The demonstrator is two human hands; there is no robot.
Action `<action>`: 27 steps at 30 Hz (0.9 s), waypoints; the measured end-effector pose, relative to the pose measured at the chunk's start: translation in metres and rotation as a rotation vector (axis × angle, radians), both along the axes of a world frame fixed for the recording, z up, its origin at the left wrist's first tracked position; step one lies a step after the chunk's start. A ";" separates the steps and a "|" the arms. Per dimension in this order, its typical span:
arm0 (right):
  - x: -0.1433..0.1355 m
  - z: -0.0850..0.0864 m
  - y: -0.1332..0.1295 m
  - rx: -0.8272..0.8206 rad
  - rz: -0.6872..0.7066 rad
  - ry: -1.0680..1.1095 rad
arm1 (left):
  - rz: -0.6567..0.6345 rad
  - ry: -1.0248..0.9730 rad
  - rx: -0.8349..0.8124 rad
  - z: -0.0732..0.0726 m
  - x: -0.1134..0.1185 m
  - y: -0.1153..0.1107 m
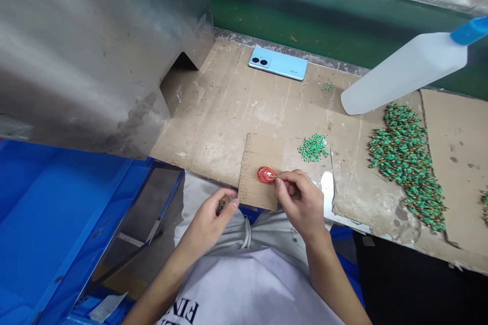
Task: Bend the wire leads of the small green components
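My right hand (305,200) pinches a tiny green piece (275,176) between thumb and forefinger. Its tip is at the edge of a small round dish (264,175) with glossy red contents, and I cannot tell whether it touches them. Under the dish lies a ribbed cardboard piece (260,151). My left hand (209,221) is curled beside the cardboard's left edge, closed around small green pieces (220,206) that show between thumb and fingers. Just beyond my right hand is a small pile of green pieces (313,148).
A large heap of green and gold pieces (407,162) spreads on the right. Behind it a white bottle (404,73) with a blue top stands on the cardboard-covered bench (213,122). A light blue phone (282,64) lies at the back. A metal housing (95,51) borders the left.
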State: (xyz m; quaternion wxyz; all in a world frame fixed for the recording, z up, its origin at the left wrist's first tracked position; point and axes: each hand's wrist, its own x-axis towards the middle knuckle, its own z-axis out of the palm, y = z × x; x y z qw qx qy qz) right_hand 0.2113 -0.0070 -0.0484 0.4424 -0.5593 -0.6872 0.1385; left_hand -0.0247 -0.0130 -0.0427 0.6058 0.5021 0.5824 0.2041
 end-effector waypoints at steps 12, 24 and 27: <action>0.001 0.007 -0.010 0.039 -0.048 0.029 | 0.307 -0.367 -0.139 0.015 -0.017 0.007; -0.031 0.013 -0.029 -0.042 0.166 -0.269 | 0.166 -0.385 -0.290 0.000 0.014 -0.017; -0.032 0.013 -0.028 -0.065 0.177 -0.277 | 0.146 -0.393 -0.275 0.002 0.018 -0.022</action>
